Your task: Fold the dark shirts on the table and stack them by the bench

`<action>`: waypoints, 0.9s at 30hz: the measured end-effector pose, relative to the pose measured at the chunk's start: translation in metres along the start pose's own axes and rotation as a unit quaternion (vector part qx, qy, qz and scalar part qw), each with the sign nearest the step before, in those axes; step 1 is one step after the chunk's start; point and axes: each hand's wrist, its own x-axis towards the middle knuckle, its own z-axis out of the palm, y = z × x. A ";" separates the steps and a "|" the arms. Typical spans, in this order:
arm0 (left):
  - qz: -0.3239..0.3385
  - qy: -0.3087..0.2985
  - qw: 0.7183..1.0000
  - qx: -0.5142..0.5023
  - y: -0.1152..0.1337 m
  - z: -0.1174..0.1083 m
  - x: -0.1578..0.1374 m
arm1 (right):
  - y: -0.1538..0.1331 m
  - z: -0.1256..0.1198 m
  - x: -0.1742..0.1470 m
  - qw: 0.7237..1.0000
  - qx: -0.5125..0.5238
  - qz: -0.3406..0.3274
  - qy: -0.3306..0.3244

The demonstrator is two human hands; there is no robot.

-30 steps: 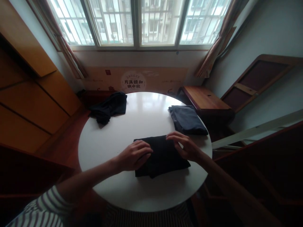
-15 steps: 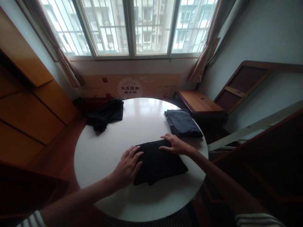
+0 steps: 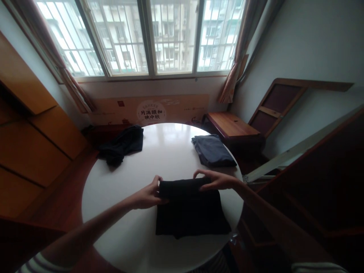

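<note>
A folded black garment (image 3: 190, 216) lies near the front of the white round table (image 3: 122, 220); its exact kind does not show. The far edge is turned up into a narrow fold. My left hand (image 3: 146, 195) grips the left end of that fold, thumb on the near side and fingers behind. At the right end, my right hand (image 3: 217, 179) has the fold between its thumb and curled fingers. Just beyond my right hand sits a neatly folded dark grey garment (image 3: 214, 150). A crumpled black garment (image 3: 125, 144) hangs partly over the table's far left edge.
A wooden bench (image 3: 231, 125) stands behind the table on the right, below the barred window (image 3: 170, 38). Orange-brown cabinets (image 3: 42, 140) line the left side. A dark wooden piece of furniture (image 3: 313, 189) is close on the right.
My hands lay flat on the black garment; now they pinch its far edge, which has been lifted and folded toward me. The view has shifted slightly.
</note>
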 end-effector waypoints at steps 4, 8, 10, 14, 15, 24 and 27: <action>0.048 0.019 0.997 -0.051 0.029 -0.018 0.036 | 0.005 -0.002 -0.018 0.987 0.081 -0.043 0.135; 0.153 0.098 0.982 0.052 0.102 -0.058 0.130 | 0.001 -0.028 -0.023 0.922 0.210 -0.057 0.321; 0.218 0.101 0.960 0.145 0.145 -0.068 0.190 | 0.000 -0.045 -0.018 0.880 0.260 -0.054 0.394; 0.268 0.117 0.888 0.355 0.201 -0.045 0.287 | 0.012 -0.072 0.001 0.792 0.297 0.024 0.533; 0.260 0.125 0.862 0.417 0.203 -0.032 0.302 | 0.017 -0.075 0.005 0.774 0.292 0.051 0.559; 0.176 0.108 0.778 0.593 0.110 0.054 0.317 | 0.048 -0.095 -0.002 0.745 0.138 0.173 0.629; 0.159 0.135 0.775 0.596 0.100 0.062 0.307 | 0.036 -0.116 0.006 0.777 -0.101 0.146 0.604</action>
